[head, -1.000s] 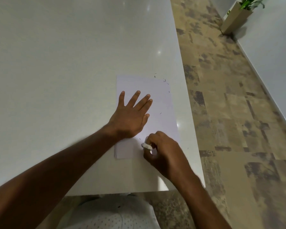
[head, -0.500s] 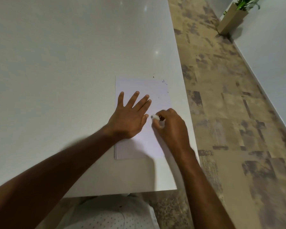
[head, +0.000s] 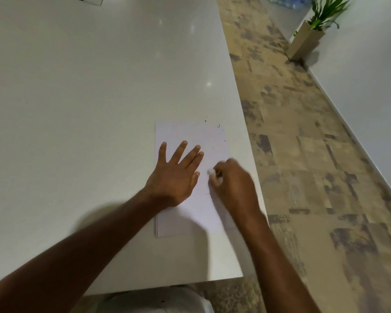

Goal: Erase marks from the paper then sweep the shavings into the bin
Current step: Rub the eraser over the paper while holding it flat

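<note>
Right grip (head: 231, 179) is curling tight around one small white eraser (head: 212, 172), pinching it at the fingertips and pressing it onto the paper; the hand is motion-blurred. Left grip (head: 176, 175) is lying flat with fingers straight and spread, pressing the paper down, holding nothing.

Counts, big to small:
- One pale glossy worktop (head: 88, 109), taking up most of the view, with ceiling lights reflecting in it.
- One stretch of mottled beige-and-grey floor (head: 314, 166) running along the worktop's right edge.
- One white wall (head: 370, 75) at far right.
- One tall tan planter (head: 304, 41) with one green plant (head: 325, 10) standing on the floor against that wall. It is carrying a small green-and-white label, too small to read.
- One white sheet of paper (head: 190, 132), or a thin stack judging by its near-left corner, lying near the worktop's right edge, both hands sitting on it.
- One box-like object (head: 89, 0) at the top edge, cropped, can't identify it.
- A few dark shavings (head: 219, 126) are sitting around the paper's far right corner, some on the sheet, some just off it; too small to count exactly.
</note>
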Demonstrator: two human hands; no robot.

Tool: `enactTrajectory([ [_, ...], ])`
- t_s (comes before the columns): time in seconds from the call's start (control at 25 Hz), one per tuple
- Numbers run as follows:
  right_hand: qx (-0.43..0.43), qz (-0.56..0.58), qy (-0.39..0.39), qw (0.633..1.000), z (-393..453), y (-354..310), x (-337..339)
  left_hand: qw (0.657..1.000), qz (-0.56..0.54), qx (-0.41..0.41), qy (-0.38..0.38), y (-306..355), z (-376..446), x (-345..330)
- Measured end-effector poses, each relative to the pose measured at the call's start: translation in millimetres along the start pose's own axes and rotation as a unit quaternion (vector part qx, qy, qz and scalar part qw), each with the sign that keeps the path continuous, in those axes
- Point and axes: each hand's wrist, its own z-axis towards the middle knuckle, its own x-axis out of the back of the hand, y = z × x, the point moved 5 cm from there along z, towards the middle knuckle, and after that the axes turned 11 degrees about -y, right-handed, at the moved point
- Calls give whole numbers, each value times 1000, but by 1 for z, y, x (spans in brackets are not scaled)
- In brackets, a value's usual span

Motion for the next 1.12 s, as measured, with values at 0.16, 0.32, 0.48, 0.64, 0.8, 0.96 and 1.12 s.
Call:
enactTrajectory([
  [0.16,61,-12,-83,995,-34,-10,-16,1000,0,-3,-23,2,2,-3],
  [0.32,-4,26,-5,1000,32,14,1,1000,3,-10,-14,0,3,-4],
  [0.48,1,137,30,990,-5,22,4,999,-28,-5,-15,-2,0,1],
  [0.64,-62,360,-24,931,-61,31,-2,989,-147,-1,2,-18,5,12],
  [0.8,-79,539,-233,806,-84,-15,-38,994,-101,19,40,-37,8,15],
  [0.96,-77,590,-281,753,-41,-22,-49,998,-47,28,19,-36,7,9],
  [1.12,-72,674,-110,727,12,8,-5,998,-51,34,34,-37,6,7],
])
